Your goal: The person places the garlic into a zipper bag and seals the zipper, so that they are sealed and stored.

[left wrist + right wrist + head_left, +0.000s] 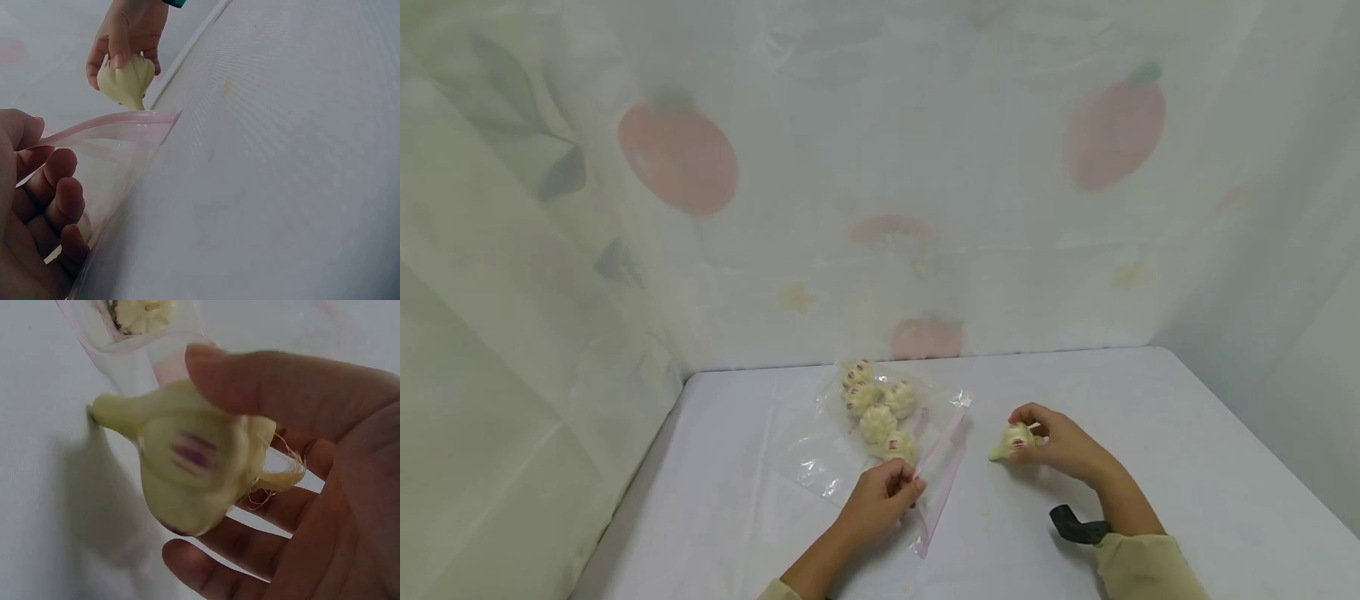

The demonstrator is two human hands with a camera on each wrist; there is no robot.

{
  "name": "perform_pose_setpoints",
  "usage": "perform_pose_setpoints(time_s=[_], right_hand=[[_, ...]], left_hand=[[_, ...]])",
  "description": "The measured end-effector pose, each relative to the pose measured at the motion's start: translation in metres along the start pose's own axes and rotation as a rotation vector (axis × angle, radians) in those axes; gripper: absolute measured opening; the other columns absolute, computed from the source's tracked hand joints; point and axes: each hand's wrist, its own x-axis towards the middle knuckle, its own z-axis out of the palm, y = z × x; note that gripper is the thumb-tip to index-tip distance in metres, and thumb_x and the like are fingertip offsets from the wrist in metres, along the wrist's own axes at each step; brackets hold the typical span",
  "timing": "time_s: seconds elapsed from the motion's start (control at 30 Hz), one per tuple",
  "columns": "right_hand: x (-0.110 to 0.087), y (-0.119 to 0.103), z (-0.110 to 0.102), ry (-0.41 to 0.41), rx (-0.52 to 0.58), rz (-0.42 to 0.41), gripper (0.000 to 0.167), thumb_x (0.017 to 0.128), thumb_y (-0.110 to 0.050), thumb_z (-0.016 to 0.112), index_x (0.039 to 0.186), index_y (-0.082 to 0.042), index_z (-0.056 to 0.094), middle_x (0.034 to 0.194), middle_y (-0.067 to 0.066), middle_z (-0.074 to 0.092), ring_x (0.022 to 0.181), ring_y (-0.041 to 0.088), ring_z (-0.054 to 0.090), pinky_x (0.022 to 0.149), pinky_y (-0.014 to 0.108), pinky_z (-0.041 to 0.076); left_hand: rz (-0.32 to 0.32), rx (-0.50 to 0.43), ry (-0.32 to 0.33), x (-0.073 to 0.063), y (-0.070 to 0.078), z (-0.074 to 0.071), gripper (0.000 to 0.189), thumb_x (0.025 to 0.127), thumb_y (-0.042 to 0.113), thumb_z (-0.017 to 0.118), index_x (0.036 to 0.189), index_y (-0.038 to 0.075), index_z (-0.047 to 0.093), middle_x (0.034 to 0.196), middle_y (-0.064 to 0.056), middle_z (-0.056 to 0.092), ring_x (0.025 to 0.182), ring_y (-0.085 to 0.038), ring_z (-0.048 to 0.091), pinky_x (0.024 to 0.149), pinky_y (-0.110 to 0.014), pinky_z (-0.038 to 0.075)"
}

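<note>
Between the thumb and fingers of my right hand [1063, 446] is a garlic bulb [190, 456], pale yellow with purple streaks, its stem pointing toward the bag and stringy roots toward my palm. It hangs just right of the bag's mouth. My left hand [880, 500] pinches the pink-edged rim of a clear zip bag [820, 471] between thumb and index finger; the other fingers curl loosely beside it. In the left wrist view the pink zip strip [119, 119] arches up, with the held bulb just beyond it. Several garlic bulbs [877, 423] lie inside the bag.
A white-covered table [715, 467] carries the bag. Behind it hangs a pale curtain [1000, 275] printed with fruit, and more cloth closes off the left and right sides. A black wrist strap [1078, 527] sticks out from my right wrist.
</note>
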Motion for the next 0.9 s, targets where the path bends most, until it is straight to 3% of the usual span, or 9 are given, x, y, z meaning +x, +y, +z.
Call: perform_pose_setpoints(time_s=[0.2,0.4,0.67,0.9], right_hand=[[0.002,-0.007,0.009,-0.064,0.072,0.014,0.049,0.075,-0.023,0.084,0.114,-0.013,0.057,0.105,0.007,0.062,0.098,0.024,0.058,0.074,0.033,0.05],[0.002,-0.024,0.028,-0.121,0.152,-0.072,0.048,0.075,-0.022,0.084,0.113,-0.015,0.056,0.111,0.007,0.059,0.105,0.027,0.056,0.073,0.03,0.051],[0.009,-0.043,0.073,0.131,0.079,-0.051,0.049,0.072,-0.02,0.088,0.11,-0.019,0.057,0.115,0.0,0.06,0.114,0.029,0.059,0.078,0.034,0.054],[0.011,-0.041,0.094,0.184,0.006,-0.059,0.044,0.074,-0.014,0.086,0.109,-0.022,0.06,0.114,-0.005,0.061,0.113,0.025,0.062,0.087,0.039,0.053]], left_hand=[[0.004,-0.001,-0.001,0.001,0.0,-0.001,0.019,0.095,0.03,0.065,0.085,0.014,0.062,0.069,0.006,0.061,0.054,-0.002,0.049,0.049,-0.021,0.045],[-0.001,-0.018,-0.002,0.0,0.002,-0.001,0.019,0.095,0.029,0.065,0.085,0.013,0.062,0.07,0.004,0.062,0.055,-0.002,0.049,0.049,-0.02,0.045],[-0.006,-0.05,0.003,-0.002,0.004,0.0,0.019,0.094,0.027,0.067,0.085,0.011,0.062,0.071,0.001,0.063,0.055,-0.002,0.05,0.048,-0.021,0.046],[0.01,-0.034,-0.008,0.001,0.001,-0.001,0.019,0.095,0.029,0.066,0.084,0.013,0.061,0.069,0.007,0.06,0.054,-0.001,0.049,0.048,-0.021,0.047]])
